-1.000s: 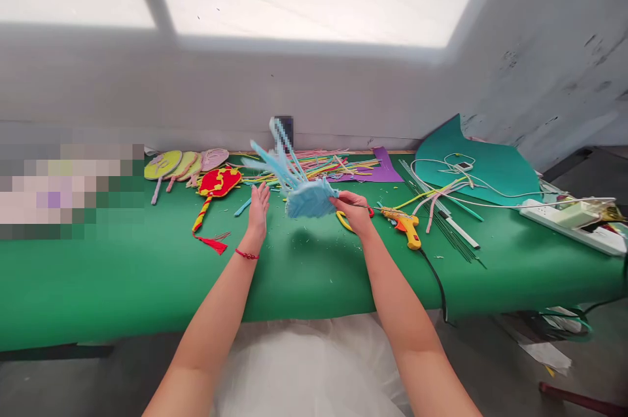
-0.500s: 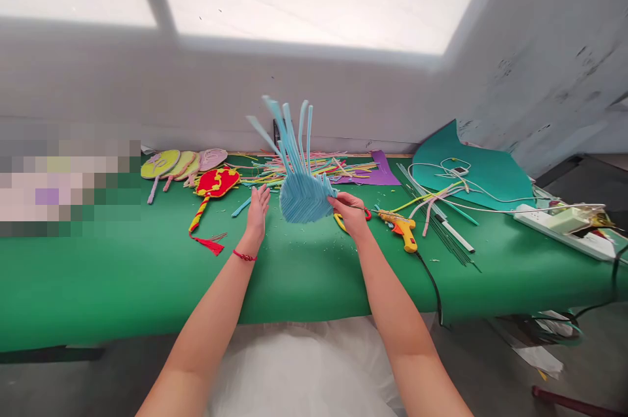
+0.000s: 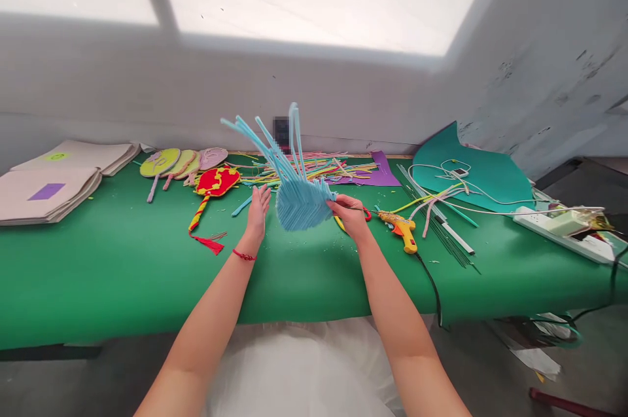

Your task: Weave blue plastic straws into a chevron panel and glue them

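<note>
A light-blue piece made of pipe cleaners (image 3: 303,204), its rows set in a chevron, is held up over the table. Long loose stems fan out from its top. My right hand (image 3: 349,213) pinches its right edge between thumb and fingers. To the left, my left hand (image 3: 258,213) is open, fingers extended and palm turned towards the piece, with a gap between them. Partly hidden behind my right hand are scissors (image 3: 339,224) with yellow and red handles. A yellow glue gun (image 3: 403,228) lies to the right of that hand.
On the green table (image 3: 147,292), a red and yellow fan (image 3: 217,182) with a tassel lies at left, near several pastel fans (image 3: 159,163). Loose pipe cleaners (image 3: 324,168) are heaped behind. Paper stacks (image 3: 69,191) stand far left, a power strip (image 3: 534,217) right.
The blue piece has tilted to the left, and its loose stems now lean further left. My right hand keeps its pinch; my left hand has barely moved.
</note>
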{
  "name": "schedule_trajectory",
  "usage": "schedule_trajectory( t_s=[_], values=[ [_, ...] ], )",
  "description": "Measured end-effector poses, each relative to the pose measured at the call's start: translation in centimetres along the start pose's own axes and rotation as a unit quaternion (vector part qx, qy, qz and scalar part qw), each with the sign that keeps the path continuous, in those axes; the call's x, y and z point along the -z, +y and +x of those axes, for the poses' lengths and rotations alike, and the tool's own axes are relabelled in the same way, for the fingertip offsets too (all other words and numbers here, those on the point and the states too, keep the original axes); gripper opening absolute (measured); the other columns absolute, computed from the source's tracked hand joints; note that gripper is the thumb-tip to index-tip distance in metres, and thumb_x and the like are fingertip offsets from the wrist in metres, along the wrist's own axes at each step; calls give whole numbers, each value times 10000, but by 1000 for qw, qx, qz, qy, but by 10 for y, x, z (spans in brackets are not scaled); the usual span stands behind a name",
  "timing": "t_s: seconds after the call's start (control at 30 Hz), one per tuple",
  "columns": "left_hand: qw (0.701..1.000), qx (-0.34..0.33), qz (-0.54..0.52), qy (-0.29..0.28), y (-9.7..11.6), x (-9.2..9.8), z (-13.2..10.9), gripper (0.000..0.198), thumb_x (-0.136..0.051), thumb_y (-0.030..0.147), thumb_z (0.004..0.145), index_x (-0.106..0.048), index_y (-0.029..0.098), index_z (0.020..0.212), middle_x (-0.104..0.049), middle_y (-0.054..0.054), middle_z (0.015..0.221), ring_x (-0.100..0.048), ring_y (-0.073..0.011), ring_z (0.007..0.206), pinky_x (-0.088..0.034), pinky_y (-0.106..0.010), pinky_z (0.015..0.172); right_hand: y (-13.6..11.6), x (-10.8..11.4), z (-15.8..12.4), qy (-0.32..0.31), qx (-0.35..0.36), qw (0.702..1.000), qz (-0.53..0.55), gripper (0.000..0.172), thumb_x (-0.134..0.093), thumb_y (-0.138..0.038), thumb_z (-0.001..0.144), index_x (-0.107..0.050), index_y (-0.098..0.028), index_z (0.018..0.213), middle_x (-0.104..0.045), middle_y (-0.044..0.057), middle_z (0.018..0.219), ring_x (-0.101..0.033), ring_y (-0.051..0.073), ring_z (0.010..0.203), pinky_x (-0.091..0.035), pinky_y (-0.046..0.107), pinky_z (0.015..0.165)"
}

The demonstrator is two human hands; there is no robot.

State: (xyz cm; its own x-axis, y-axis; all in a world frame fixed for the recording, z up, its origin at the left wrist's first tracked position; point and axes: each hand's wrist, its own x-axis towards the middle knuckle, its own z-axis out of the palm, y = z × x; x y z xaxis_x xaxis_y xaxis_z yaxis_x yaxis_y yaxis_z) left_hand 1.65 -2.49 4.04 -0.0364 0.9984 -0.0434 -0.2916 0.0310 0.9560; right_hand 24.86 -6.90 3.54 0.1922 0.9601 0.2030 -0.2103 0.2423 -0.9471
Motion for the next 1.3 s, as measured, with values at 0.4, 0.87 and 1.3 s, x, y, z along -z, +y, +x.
schedule_trajectory(
  t_s=[0.4,0.87,1.3],
  values=[
    [993,68,-39,-90,2,-7,-6,647,-257,639,889,-523,197,1281,-549,-122,1328,-528,-235,1213,-403,-345,1012,-6,-2,5,78,7,985,153,302,-867,-348,460,-669,-252,667,-690,-56,653,-609,125,533,-517,260,504],
    [955,62,-20,-288,-4,-19,-30,624,-766,261,681,-535,248,1261,-500,-116,1372,-523,-280,1206,-377,-458,1039,0,-16,-11,16,297,939,-171,163,-637,-311,813,-723,-261,943,-716,7,1009,-657,229,974,-518,403,899],
    [950,22,-287,-118,5,-15,-19,355,-640,169,795,-604,195,1147,-678,-57,1129,-627,-192,1052,-457,-360,980,6,-28,-12,-26,263,922,-284,327,-473,-374,919,-588,-251,1200,-575,91,1272,-574,213,1130,-513,387,914]
  ],
)
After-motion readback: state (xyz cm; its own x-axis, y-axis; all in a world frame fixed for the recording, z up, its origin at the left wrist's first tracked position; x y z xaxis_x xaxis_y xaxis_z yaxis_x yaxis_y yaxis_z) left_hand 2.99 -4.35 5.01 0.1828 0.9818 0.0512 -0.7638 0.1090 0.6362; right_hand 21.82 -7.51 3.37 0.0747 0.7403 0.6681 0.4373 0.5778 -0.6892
